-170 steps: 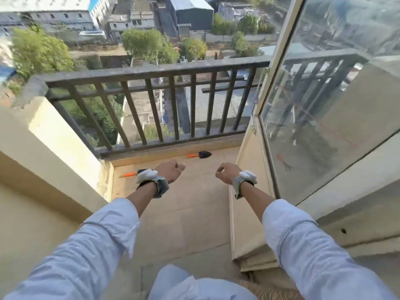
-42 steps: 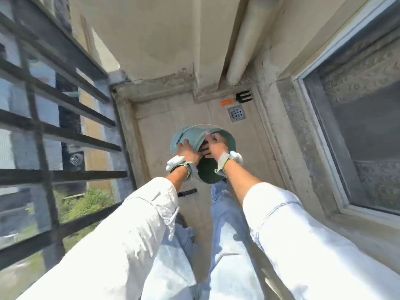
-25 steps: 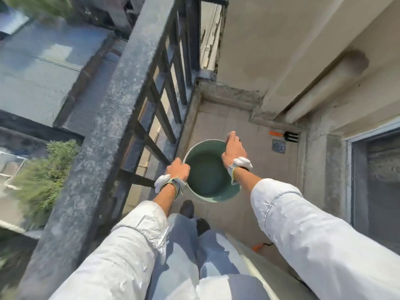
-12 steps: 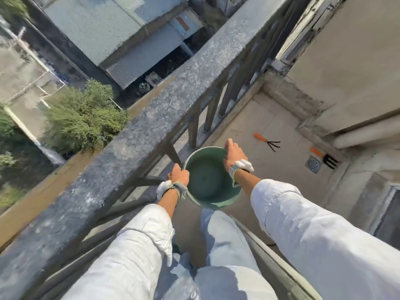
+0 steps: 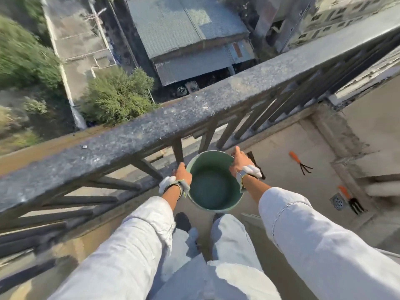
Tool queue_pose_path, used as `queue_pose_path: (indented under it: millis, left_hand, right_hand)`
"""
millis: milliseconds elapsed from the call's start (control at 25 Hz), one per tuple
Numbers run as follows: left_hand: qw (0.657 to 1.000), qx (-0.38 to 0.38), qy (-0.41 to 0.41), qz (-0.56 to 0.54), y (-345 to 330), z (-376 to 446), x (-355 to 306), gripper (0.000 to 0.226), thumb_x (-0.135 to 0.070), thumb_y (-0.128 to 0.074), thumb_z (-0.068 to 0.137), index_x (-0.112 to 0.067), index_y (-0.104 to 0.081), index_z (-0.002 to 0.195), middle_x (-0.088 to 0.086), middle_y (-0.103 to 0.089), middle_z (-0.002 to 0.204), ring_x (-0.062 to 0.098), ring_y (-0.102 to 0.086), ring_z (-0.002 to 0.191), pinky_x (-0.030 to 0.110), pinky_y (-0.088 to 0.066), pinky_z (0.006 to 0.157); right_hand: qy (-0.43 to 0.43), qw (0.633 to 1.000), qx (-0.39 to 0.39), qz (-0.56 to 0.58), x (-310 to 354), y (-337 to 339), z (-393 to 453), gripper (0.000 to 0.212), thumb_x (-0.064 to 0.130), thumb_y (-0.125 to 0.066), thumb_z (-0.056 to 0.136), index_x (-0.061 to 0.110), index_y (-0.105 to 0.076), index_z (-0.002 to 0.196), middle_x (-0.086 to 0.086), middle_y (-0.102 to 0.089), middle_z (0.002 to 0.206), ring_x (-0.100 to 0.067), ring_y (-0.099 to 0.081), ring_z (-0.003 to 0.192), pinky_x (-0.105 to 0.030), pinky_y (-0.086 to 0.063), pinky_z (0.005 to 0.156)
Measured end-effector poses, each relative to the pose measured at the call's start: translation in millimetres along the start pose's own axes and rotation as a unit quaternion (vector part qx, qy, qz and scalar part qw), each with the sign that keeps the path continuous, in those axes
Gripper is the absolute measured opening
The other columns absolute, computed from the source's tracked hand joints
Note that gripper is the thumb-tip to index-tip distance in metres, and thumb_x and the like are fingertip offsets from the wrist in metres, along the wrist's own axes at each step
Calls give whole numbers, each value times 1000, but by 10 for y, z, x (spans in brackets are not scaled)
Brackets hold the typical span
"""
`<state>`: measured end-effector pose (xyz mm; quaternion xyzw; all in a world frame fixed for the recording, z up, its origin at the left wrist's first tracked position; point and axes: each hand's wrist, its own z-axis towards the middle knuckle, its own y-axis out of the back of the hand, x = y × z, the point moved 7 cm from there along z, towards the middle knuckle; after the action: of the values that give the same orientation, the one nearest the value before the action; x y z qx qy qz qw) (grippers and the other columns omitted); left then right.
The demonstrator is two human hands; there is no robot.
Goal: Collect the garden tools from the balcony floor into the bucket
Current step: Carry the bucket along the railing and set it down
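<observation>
I hold a green bucket [image 5: 213, 189] by its rim in front of me, and nothing lies inside it. My left hand [image 5: 183, 173] grips the left side of the rim and my right hand [image 5: 240, 162] grips the right side. On the balcony floor to the right lies a small hand rake [image 5: 299, 162] with an orange handle and thin claws. Nearer the right wall an orange-handled hand fork [image 5: 350, 199] rests beside a floor drain [image 5: 336, 201]. A dark tool blade [image 5: 255, 162] shows on the floor just behind my right hand, partly hidden.
A grey stone railing [image 5: 173, 118] with dark bars runs diagonally right in front of the bucket, a long drop beyond it. A concrete wall [image 5: 368, 131] closes the balcony's right end. My legs and shoes [image 5: 184, 221] stand below the bucket.
My view has swung left toward the railing while both hands keep the bucket. The rake and fork have shifted to the right edge of the view.
</observation>
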<state>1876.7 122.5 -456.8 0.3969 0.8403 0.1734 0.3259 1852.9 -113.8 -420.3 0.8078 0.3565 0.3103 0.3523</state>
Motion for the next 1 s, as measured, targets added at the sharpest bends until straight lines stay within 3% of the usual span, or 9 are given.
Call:
queue_pose_path:
  millis: [120, 320, 520, 640, 720, 800, 1000]
  left_hand:
    - [999, -16, 26, -30, 111, -226, 547, 52, -2, -45, 101, -3, -37, 153, 22, -48, 151, 39, -48, 139, 42, -39, 116]
    - [991, -31, 55, -117, 168, -720, 1672, 60, 2, -46, 99, -7, -32, 156, 15, -43, 157, 32, -45, 142, 35, -37, 111]
    - [985, -60, 92, -135, 163, -905, 2559, 65, -2, -45, 101, -13, -24, 162, 10, -35, 163, 31, -38, 149, 36, -33, 119]
    - [987, -94, 99, -89, 168, -876, 3166, 54, -9, -52, 97, -16, -43, 150, 16, -58, 144, 36, -58, 129, 39, -47, 103]
    - [986, -116, 98, -66, 57, -626, 3714, 43, -11, -53, 95, -17, -52, 137, 17, -69, 125, 39, -67, 113, 42, -54, 92]
    - [986, -127, 96, -57, -57, -327, 4097, 38, -11, -54, 94, -18, -54, 131, 17, -73, 114, 39, -69, 104, 43, -56, 86]
    - [983, -152, 87, -63, -497, 539, 5043, 37, -17, -54, 95, -20, -52, 132, 15, -73, 111, 37, -70, 97, 39, -55, 76]
  right_hand:
    - [22, 999, 27, -23, 256, -335, -203, 51, 12, -60, 90, 18, -39, 136, -13, -59, 133, -39, -64, 113, -37, -46, 76]
    - [117, 988, 78, -57, 720, -1093, -611, 48, 11, -54, 90, 17, -37, 135, -13, -59, 136, -40, -61, 120, -49, -53, 95]
    - [170, 976, 99, -92, 1070, -1724, -915, 40, 7, -54, 91, 16, -39, 126, -13, -58, 130, -41, -62, 114, -51, -54, 92]
    - [214, 966, 95, -109, 1330, -2223, -1062, 42, 3, -52, 92, 14, -39, 129, -14, -55, 132, -42, -63, 111, -46, -52, 85]
    - [260, 951, 87, -140, 1513, -2841, -1068, 56, 2, -54, 92, 17, -33, 142, -12, -51, 138, -43, -62, 114, -47, -53, 85]
    - [304, 932, 76, -183, 1614, -3351, -988, 71, 4, -57, 93, 25, -25, 153, -9, -45, 146, -41, -60, 121, -50, -56, 91]
    - [361, 901, 48, -234, 1735, -4636, -485, 75, 7, -62, 89, 31, -28, 152, -7, -45, 143, -41, -59, 121, -48, -56, 86]
